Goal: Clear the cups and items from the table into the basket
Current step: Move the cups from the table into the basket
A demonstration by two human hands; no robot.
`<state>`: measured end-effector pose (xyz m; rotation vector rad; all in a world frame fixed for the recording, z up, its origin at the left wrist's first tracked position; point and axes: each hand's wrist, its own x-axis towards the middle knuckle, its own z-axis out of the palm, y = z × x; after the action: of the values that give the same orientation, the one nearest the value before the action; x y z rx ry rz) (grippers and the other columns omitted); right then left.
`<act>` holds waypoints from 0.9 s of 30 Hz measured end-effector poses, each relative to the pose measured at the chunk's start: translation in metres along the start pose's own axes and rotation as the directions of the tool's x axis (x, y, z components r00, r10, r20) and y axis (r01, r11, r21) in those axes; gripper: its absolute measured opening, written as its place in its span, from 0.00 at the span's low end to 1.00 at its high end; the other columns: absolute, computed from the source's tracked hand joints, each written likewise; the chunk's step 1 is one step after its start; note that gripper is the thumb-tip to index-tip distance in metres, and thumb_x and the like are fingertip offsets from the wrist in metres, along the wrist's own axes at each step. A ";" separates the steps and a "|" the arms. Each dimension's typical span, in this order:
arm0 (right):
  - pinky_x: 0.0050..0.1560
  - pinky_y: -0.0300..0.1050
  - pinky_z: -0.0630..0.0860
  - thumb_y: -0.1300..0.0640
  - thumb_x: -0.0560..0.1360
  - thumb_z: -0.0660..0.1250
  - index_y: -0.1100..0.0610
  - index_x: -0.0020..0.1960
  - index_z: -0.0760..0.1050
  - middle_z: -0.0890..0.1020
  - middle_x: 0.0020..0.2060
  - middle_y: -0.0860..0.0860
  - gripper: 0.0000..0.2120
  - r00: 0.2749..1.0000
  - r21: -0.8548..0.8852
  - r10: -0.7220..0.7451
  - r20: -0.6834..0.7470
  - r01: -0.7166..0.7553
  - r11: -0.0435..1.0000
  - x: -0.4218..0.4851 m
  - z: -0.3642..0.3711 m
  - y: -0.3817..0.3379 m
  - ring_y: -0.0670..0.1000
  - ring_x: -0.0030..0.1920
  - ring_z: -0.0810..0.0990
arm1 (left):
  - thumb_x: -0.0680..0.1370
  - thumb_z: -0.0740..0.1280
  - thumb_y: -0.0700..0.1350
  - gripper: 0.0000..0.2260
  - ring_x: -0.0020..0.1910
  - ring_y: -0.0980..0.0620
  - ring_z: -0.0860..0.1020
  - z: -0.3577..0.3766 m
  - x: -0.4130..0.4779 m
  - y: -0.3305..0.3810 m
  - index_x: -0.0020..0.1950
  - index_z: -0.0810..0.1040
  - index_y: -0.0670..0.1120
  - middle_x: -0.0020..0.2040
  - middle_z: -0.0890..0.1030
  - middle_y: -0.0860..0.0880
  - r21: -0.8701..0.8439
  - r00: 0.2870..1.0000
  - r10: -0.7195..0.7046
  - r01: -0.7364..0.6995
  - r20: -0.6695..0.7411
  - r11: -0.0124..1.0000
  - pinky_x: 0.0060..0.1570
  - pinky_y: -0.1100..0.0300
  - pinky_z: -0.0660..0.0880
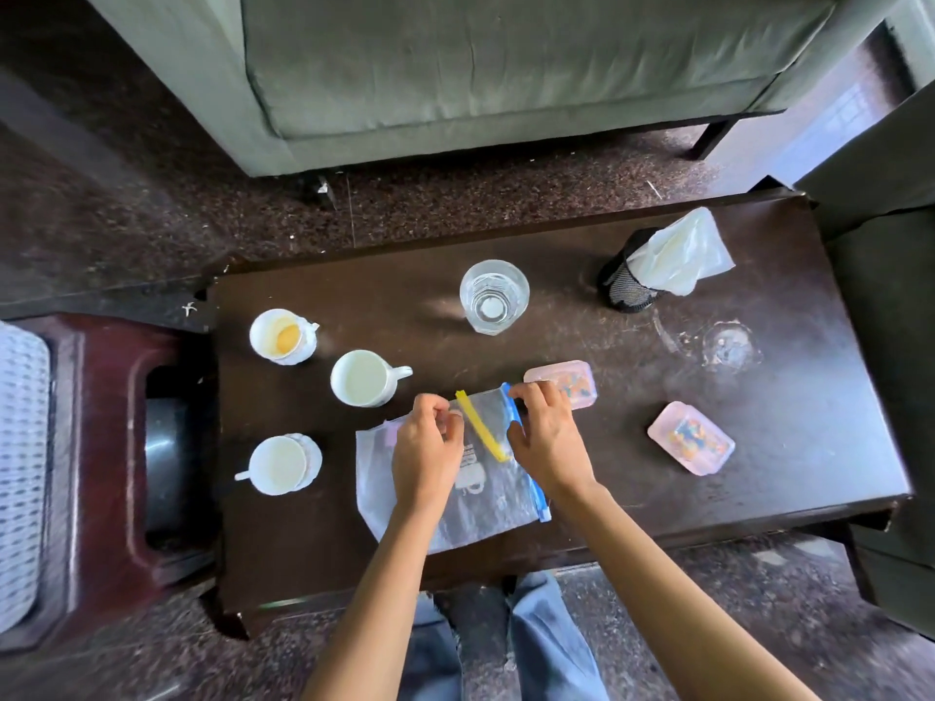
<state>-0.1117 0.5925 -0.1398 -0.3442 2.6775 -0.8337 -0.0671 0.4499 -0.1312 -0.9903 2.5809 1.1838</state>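
Note:
A clear zip bag [470, 503] with a blue and yellow seal lies on the dark table [759, 498] in front of me. My left hand [427, 447] pinches its yellow strip side, and my right hand [549, 437] grips the blue strip side. Three white cups stand to the left: one with a brownish bit inside [281, 336], one in the middle [367, 379], one on a saucer [278, 465]. A clear glass [493, 296] stands farther back. Two pink packets lie at the right, one [571, 382] partly behind my right hand, the other [690, 437] apart.
A black mesh holder with a plastic bag [652, 275] stands at the back right, near a small clear glass dish [728, 346]. A dark red stool [101, 447] and a white woven basket [20, 473] are left of the table. A grey sofa [506, 68] lies beyond.

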 end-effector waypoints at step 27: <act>0.41 0.45 0.66 0.55 0.77 0.63 0.59 0.56 0.72 0.82 0.50 0.58 0.11 0.963 -0.475 0.171 0.209 -0.053 0.879 0.060 0.045 -0.057 0.60 0.51 0.81 | 0.76 0.65 0.45 0.04 0.42 0.52 0.78 -0.036 -0.004 -0.049 0.49 0.74 0.46 0.47 0.81 0.51 -0.081 0.997 -0.042 0.036 -0.068 0.996 0.39 0.53 0.78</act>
<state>-0.1429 0.5051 -0.1549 -0.3664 2.5993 -0.0872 -0.0282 0.4027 -0.1356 -1.1119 2.5721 1.2729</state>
